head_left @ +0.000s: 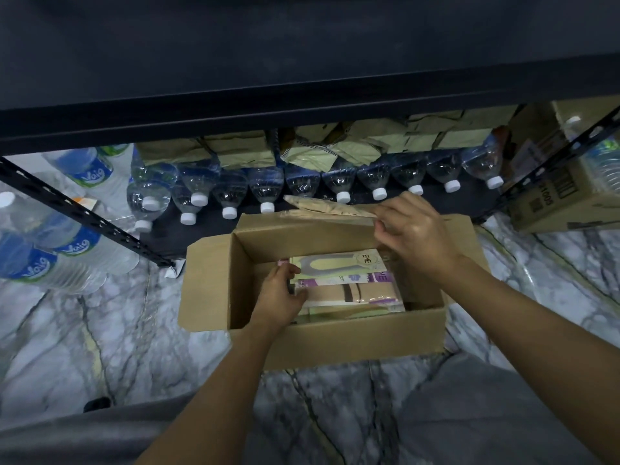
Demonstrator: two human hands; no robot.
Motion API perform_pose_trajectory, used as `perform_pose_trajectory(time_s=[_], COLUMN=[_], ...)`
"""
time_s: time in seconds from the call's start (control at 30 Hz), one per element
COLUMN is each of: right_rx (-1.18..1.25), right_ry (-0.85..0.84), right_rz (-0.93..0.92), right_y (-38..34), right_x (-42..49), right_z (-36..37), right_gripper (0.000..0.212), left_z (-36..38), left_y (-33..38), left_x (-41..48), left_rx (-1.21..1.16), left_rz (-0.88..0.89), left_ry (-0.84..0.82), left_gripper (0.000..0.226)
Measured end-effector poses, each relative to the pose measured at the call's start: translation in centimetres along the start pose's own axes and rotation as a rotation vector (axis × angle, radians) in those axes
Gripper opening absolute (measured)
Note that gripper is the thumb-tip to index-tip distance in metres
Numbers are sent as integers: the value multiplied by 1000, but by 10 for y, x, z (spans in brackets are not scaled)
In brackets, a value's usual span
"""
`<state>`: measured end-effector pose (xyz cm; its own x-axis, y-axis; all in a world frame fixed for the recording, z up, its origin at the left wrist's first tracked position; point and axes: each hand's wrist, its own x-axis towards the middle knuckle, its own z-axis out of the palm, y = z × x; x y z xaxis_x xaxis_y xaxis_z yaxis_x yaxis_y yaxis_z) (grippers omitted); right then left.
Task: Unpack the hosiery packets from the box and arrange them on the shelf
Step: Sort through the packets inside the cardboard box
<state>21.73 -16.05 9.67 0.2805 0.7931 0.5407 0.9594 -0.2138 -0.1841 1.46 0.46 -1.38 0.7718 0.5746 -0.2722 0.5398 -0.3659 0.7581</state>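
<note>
1. Risk of slipping: the left hand (281,297) pinches only the nine o'clock edge of the packets (345,283) stacked in the box (335,337), so the glossy pile may fan apart.
2. Right hand (412,236), at the packets' one o'clock, pinches one packet (330,207) over the box's far flap; it could snag there.

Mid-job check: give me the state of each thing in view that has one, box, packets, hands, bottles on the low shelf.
cardboard box: open, flaps out, on the floor.
hosiery packets: stacked inside the box, not yet out.
left hand: in the box, fingers on the stack's left edge.
right hand: at the far flap, pinching a beige packet.
water bottles: capped, lying in a row on the low shelf.
</note>
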Motion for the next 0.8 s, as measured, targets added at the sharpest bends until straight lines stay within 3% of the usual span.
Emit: perform_pose_trajectory(time_s=[0.2,0.37,0.53,0.63,0.8], right_rx=[-2,-13,0,-1,6], right_ry=[39,98,144,159,151], right_rz=[1,9,40,50,70], right_y=[10,21,30,34,29], right_x=[-4,0,2,2,1], right_z=[2,1,2,3,4], right_gripper=[8,7,9,10,11], left_z=[29,44,47,46,42], left_y=[3,1,-3,-3,-6], left_x=[30,54,66,64,52], left_rx=[151,490,601,599,431], left_rz=[25,34,85,136,211], left_ry=[-63,-224,-337,-282,-181], left_gripper=[42,64,81,74,42])
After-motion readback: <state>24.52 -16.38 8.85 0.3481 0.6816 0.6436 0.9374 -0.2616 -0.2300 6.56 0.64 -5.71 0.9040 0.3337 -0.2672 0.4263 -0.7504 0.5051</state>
